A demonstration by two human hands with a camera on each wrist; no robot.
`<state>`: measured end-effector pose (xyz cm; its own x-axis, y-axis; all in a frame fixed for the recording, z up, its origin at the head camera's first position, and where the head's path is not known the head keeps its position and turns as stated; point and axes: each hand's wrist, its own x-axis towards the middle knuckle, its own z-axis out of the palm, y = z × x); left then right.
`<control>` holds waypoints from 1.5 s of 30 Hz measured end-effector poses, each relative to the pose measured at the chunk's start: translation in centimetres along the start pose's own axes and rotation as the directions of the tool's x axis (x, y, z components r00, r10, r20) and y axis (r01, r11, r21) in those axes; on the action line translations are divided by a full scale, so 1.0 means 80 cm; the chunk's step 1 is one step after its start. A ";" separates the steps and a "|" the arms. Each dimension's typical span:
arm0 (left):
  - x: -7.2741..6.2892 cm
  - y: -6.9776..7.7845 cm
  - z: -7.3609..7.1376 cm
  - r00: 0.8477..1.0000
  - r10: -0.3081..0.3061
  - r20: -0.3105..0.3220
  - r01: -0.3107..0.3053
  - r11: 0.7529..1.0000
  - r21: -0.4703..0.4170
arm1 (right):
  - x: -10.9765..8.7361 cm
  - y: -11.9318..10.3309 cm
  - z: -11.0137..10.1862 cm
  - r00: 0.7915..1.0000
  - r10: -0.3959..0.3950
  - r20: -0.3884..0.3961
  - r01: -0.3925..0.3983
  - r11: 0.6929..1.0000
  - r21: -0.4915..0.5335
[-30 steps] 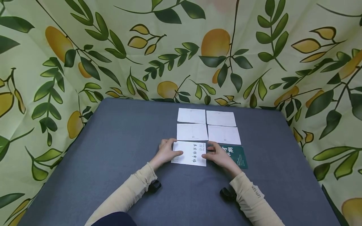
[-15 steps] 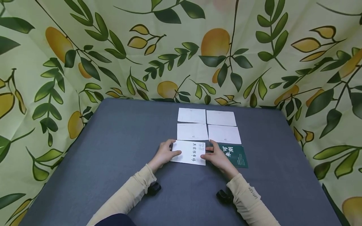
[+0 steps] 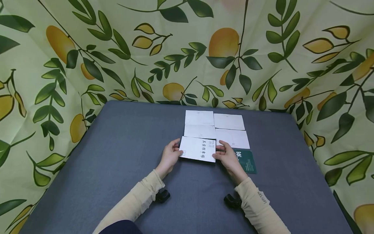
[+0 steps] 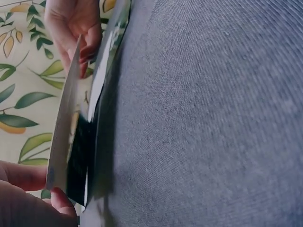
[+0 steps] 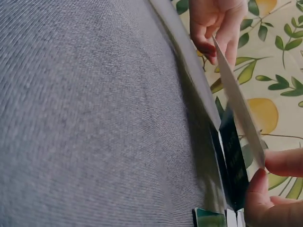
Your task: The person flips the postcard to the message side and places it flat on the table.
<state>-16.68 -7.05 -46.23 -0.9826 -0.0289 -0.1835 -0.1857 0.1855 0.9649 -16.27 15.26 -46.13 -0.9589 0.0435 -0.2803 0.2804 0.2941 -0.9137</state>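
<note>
A white postcard [image 3: 191,148] printed with dark handwritten-style characters is held just above the table by both hands. My left hand [image 3: 168,157] pinches its left edge between thumb and fingers. At the right edge, my right hand [image 3: 229,159] grips it the same way. In the left wrist view the postcard [image 4: 64,118] stands edge-on, with a dark green card [image 4: 78,161] close below it; whether that one is attached or lies apart, I cannot tell. A green postcard [image 3: 248,162] with white lettering lies beside the right hand, partly covered by it.
Behind the held postcard, several white postcards lie in two rows, among them the back left one [image 3: 199,117] and the front right one [image 3: 232,138]. A grey cloth [image 3: 131,136] covers the table. A leaf-and-fruit patterned curtain [image 3: 187,32] surrounds its back and sides.
Both hands have raised the white postcard off the table and shifted it away from the body. Its far edge now overlaps the near left white postcard in the head view.
</note>
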 end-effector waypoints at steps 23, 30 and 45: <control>0.000 -0.001 0.004 0.981 0.117 -0.157 -0.133 0.986 -0.098 | 0.002 -0.005 -0.003 0.990 -0.060 -0.125 0.079 0.984 0.160; 0.002 -0.001 0.002 0.991 0.032 -0.128 -0.046 0.994 -0.104 | 0.002 -0.005 -0.006 0.989 -0.047 -0.139 0.074 0.977 0.199; 0.005 0.001 0.000 0.997 0.051 -0.049 -0.062 0.963 -0.262 | 0.003 -0.003 -0.013 0.990 -0.060 -0.128 0.089 0.969 0.231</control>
<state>-17.06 -7.05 -46.21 -0.9899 -0.0676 -0.1245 -0.1192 -0.0770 0.9899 -16.57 16.21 -45.69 -0.9717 0.1473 -0.1845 0.1962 0.0687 -0.9782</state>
